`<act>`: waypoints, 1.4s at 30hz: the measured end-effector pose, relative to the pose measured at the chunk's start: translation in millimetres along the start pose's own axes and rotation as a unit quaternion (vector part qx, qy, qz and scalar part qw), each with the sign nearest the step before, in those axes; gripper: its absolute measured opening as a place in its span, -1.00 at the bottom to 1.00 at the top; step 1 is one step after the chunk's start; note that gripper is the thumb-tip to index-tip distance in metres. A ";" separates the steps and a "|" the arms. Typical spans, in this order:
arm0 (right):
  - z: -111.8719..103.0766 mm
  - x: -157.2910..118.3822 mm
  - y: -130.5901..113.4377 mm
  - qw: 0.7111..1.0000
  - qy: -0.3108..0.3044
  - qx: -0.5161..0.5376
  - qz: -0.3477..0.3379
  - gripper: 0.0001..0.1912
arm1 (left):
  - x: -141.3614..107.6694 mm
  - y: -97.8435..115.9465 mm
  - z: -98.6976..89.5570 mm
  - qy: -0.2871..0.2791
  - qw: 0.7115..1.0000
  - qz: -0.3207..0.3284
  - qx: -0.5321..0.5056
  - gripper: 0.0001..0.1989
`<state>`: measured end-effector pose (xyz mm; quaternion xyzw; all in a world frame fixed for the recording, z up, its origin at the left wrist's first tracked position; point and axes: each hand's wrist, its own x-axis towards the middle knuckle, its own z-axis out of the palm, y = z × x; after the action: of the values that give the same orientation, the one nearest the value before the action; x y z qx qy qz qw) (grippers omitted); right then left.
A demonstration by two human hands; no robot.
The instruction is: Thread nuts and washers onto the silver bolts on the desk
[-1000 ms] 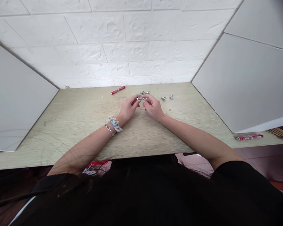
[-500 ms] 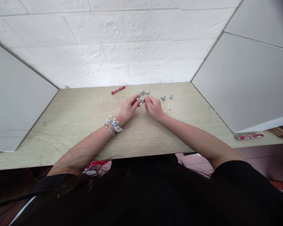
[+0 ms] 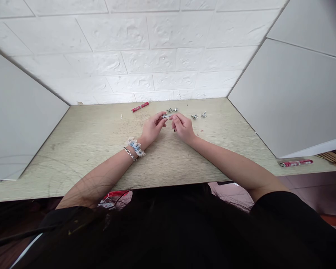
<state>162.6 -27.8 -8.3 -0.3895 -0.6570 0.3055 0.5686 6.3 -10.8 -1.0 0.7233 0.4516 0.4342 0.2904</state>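
Note:
A small silvery bolt (image 3: 166, 116) lies level between my two hands, a little above the table. The thumb and fingers of my left hand (image 3: 153, 126) pinch it at its head end. My right hand (image 3: 182, 127) has its thumb and finger closed at the other end; whether a nut or washer sits under them is hidden. Just behind my fingers rests another bolt (image 3: 172, 110) with hardware on it. To the right of my right hand lie two more pieces, a bolt (image 3: 194, 116) and a bolt with a washer (image 3: 204, 114).
A red marker-like tube (image 3: 140, 107) lies near the white brick wall (image 3: 162, 61). A second red tube (image 3: 296, 163) is at the far right, by some brown sticks or slats (image 3: 334, 157). Grey panels (image 3: 302, 93) flank the pale wooden table (image 3: 86, 138).
The bolt has turned slightly between my fingers, and my right fingertips have shifted a little on its end. Everything on the table stays in place.

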 end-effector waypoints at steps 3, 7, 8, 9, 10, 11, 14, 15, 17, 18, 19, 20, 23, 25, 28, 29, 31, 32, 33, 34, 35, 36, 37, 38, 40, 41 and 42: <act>0.6 0.0 0.3 1.000 0.003 0.003 -0.009 -0.42 | 0.0 -0.8 0.2 -0.001 1.000 0.001 0.001 -0.69; 0.9 -0.4 0.8 1.000 0.007 0.005 -0.016 -0.46 | -0.5 -1.5 0.2 -0.006 1.000 0.008 -0.007 -0.69; 0.9 -0.3 0.9 1.000 0.007 0.004 -0.015 -0.48 | -0.6 -1.4 0.2 -0.007 1.000 0.009 -0.009 -0.69; 0.9 -0.2 1.1 1.000 0.007 0.004 -0.013 -0.50 | -0.7 -1.1 0.2 -0.007 1.000 0.011 -0.012 -0.69; 0.8 0.1 1.3 1.000 0.007 0.003 -0.008 -0.52 | -0.9 -0.8 0.1 -0.008 1.000 0.011 -0.015 -0.69; 0.8 0.4 1.5 1.000 0.007 0.002 -0.003 -0.54 | -1.0 -0.3 0.1 -0.008 1.000 0.010 -0.019 -0.69; 0.8 1.8 2.6 1.000 0.003 0.004 0.016 -0.59 | -1.4 1.7 0.2 -0.008 1.000 0.002 -0.029 -0.69; 0.8 2.4 3.0 1.000 0.000 0.007 0.023 -0.59 | -1.5 2.4 0.3 -0.007 1.000 -0.001 -0.031 -0.70; 0.9 3.3 3.6 0.999 -0.004 0.011 0.038 -0.59 | -1.8 3.8 0.3 -0.003 1.000 -0.006 -0.029 -0.69; 0.9 3.7 3.9 0.999 -0.003 0.012 0.045 -0.59 | -1.9 4.4 0.3 -0.002 1.000 -0.008 -0.026 -0.70; 0.9 3.9 4.0 0.999 -0.002 0.011 0.050 -0.59 | -2.0 4.9 0.2 0.000 1.000 -0.009 -0.023 -0.70; 0.8 4.0 3.9 0.999 0.000 0.010 0.053 -0.59 | -1.9 5.4 0.1 0.001 1.000 -0.010 -0.020 -0.70; 0.6 3.5 2.8 0.998 -0.001 0.005 0.061 -0.54 | -1.3 6.0 -0.5 0.002 1.000 -0.012 -0.014 -0.72; 0.5 2.6 1.8 0.998 -0.004 0.008 0.060 -0.50 | -0.6 5.8 -0.8 0.004 1.000 -0.012 -0.013 -0.72; 0.3 1.2 1.2 0.999 -0.004 0.015 0.048 -0.46 | 0.3 4.8 -0.9 0.005 1.000 -0.012 -0.009 -0.72; 0.3 0.8 1.4 0.999 -0.006 0.018 0.042 -0.45 | 0.5 4.4 -0.8 0.005 1.000 -0.012 -0.008 -0.72; 0.3 0.5 2.2 0.999 -0.009 0.024 0.029 -0.44 | 0.6 3.8 -0.7 0.006 1.000 -0.011 -0.006 -0.72; 0.4 0.4 2.7 0.999 -0.010 0.026 0.021 -0.44 | 0.5 3.7 -0.7 0.007 1.000 -0.012 -0.006 -0.71; 0.4 0.3 3.0 0.999 -0.010 0.027 0.014 -0.44 | 0.4 3.7 -0.7 0.007 1.000 -0.012 -0.006 -0.71; 0.4 0.3 3.1 1.000 -0.011 0.028 0.007 -0.44 | 0.3 3.8 -0.8 0.007 1.000 -0.013 -0.006 -0.71; 0.4 0.3 3.0 1.000 -0.011 0.028 0.001 -0.44 | 0.1 4.1 -1.0 0.007 1.000 -0.014 -0.006 -0.70; 0.4 0.3 2.6 1.000 -0.011 0.028 -0.003 -0.44 | -0.1 4.5 -1.2 0.006 1.000 -0.015 -0.005 -0.70; 0.4 0.2 2.1 1.000 -0.012 0.028 -0.007 -0.44 | -0.3 5.0 -1.4 0.006 1.000 -0.015 -0.004 -0.70; 0.4 0.1 1.6 0.999 -0.012 0.028 -0.009 -0.46 | -0.6 5.5 -1.6 0.005 1.000 -0.015 -0.002 -0.70; 0.5 0.2 0.9 1.000 -0.011 0.027 -0.008 -0.49 | -1.1 6.3 -1.9 0.003 1.000 -0.012 0.002 -0.70; 0.7 0.4 1.0 1.000 -0.012 0.028 -0.005 -0.51 | -1.3 6.6 -2.0 0.002 1.000 -0.008 0.003 -0.71; 1.0 0.6 1.4 1.000 -0.013 0.028 0.001 -0.54 | -1.4 6.6 -2.0 0.000 1.000 -0.004 0.002 -0.71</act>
<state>161.9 -26.5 -9.4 -0.3700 -0.6554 0.3291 0.5703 6.8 -14.8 4.8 0.7222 0.4553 0.4321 0.2906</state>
